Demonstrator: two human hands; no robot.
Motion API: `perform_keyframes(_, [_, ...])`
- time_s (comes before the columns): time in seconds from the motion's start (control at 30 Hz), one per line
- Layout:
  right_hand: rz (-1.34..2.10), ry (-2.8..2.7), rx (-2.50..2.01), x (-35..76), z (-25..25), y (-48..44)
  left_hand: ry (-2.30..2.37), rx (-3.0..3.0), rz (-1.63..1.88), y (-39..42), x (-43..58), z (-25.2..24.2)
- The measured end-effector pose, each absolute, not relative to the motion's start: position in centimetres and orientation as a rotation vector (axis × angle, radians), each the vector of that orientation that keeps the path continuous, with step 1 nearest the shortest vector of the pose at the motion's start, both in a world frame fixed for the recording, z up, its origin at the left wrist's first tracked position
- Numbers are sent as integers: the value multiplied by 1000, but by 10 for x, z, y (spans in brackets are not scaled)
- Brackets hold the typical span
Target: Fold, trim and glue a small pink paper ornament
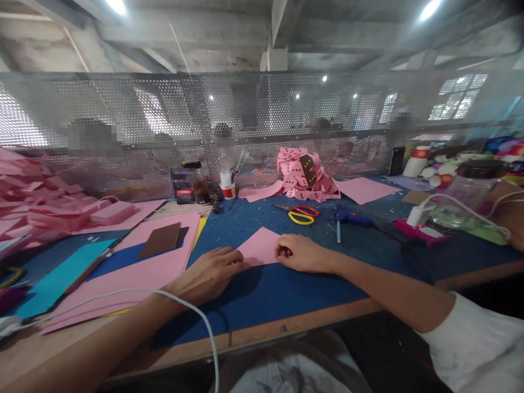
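Observation:
A piece of pink paper [261, 246] with a pointed top lies on the blue mat in front of me. My left hand [216, 268] is closed at the paper's left corner, fingers bent over its edge. At the right edge, my right hand [302, 253] is closed on the paper with curled fingers. Beyond the paper lie scissors [302, 214] with red and yellow handles, their blades pointing left. A blue glue gun [352, 217] rests farther right, a pale glue stick beside its front end.
Pink sheets [143, 275] with brown and blue pieces lie left, near a pink paper heap [57, 202]. Dotted pink pieces [307, 174] are piled before a perforated screen [254, 109]. A jar [462, 194] and pink power strip [421, 231] stand right. A white cable [196, 308] crosses my left forearm.

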State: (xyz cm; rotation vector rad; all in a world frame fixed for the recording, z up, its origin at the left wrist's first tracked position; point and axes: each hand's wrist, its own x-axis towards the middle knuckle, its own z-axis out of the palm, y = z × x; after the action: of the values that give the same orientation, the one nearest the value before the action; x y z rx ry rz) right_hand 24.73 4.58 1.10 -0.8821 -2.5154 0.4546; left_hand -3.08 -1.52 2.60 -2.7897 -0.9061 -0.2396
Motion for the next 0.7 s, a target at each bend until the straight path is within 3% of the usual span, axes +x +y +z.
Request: perform_keyframes(0.7, [446, -2504, -892, 247, 11, 45, -1034, -2749, -383, -29, -84, 14])
